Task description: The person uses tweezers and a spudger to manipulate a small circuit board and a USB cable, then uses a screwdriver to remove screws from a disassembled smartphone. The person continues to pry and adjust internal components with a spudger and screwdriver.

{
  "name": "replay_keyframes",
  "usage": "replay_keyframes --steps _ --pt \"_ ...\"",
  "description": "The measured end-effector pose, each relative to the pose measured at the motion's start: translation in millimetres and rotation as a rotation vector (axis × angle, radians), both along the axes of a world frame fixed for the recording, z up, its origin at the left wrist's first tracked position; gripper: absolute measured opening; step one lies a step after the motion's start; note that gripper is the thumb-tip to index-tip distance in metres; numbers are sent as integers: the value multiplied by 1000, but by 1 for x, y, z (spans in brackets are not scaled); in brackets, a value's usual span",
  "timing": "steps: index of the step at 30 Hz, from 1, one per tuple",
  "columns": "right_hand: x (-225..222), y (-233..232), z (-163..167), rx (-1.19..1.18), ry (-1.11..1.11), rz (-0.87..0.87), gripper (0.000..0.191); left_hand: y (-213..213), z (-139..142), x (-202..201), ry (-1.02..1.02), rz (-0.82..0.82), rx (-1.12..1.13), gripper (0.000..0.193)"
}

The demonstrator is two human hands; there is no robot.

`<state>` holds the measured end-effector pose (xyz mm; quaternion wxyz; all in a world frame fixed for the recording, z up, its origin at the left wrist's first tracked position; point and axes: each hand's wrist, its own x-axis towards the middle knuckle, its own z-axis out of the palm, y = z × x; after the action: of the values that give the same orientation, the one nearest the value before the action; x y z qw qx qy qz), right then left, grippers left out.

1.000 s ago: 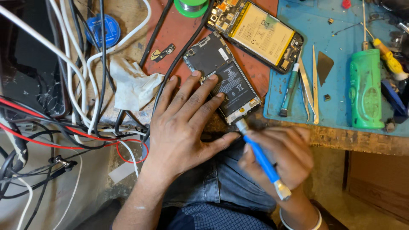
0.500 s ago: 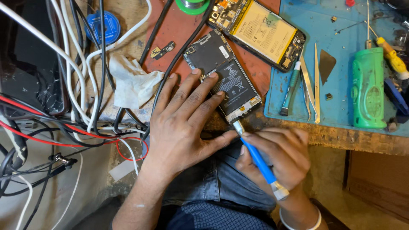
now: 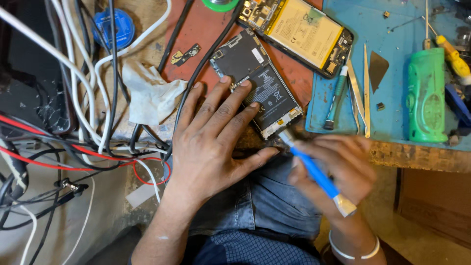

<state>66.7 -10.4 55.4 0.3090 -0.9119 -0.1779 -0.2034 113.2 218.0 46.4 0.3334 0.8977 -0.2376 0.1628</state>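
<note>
The left hand (image 3: 216, 142) lies open, fingers spread flat on the opened phone (image 3: 257, 86), pinning it to the desk (image 3: 196, 29). The right hand (image 3: 333, 172), just below the phone, grips a blue-handled tool (image 3: 314, 172), tip touching the phone's lower edge.

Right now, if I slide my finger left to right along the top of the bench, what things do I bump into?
Blue solder spool → crumpled white cloth → opened phone under the left hand → second opened phone with yellow battery → teal screwdriver → metal tweezers → green plastic torch.
</note>
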Motion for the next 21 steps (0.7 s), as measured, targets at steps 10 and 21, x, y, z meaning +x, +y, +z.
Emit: replay_keyframes --steps 10,21 --pt "7 5 6 -55 -61 -87 16 -1 -2 1 -6 -2 0 64" --pt "5 7 5 -147 -62 -123 20 2 -1 0 15 -20 14 65"
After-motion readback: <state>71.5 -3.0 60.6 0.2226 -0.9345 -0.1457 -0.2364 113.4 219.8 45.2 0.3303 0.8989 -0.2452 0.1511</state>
